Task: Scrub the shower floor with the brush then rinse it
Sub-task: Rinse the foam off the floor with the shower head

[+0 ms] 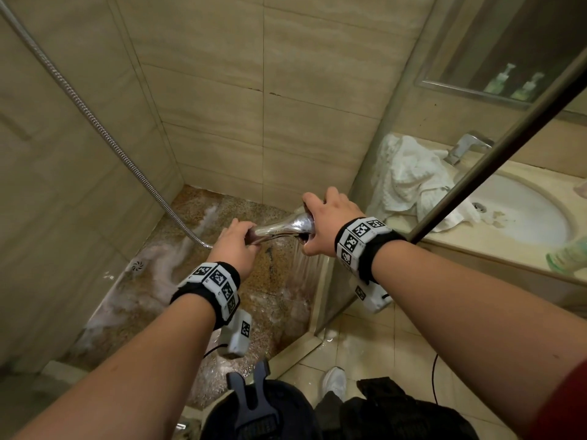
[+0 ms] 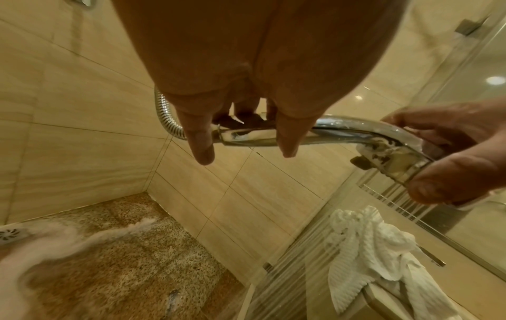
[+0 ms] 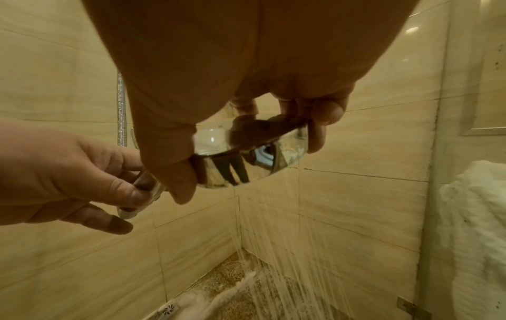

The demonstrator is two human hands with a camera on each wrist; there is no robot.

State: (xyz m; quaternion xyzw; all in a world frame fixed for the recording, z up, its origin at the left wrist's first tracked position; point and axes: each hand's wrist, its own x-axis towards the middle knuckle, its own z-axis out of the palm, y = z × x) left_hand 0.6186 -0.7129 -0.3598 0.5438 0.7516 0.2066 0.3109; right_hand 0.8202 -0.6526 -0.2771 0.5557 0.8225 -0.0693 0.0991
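Both hands hold a chrome shower head above the speckled brown shower floor. My left hand grips its handle where the metal hose joins. My right hand grips the round spray head, thumb on one rim and fingers on the other. Water streams down from the head onto the floor near the right wall. White foam lies in streaks across the floor toward the round drain. No brush shows in any view.
Beige tiled walls close the stall on three sides. A glass door edge stands at the right. Beyond it is a counter with a sink, a tap and a crumpled white towel. A white shoe stands on the wet tiles outside.
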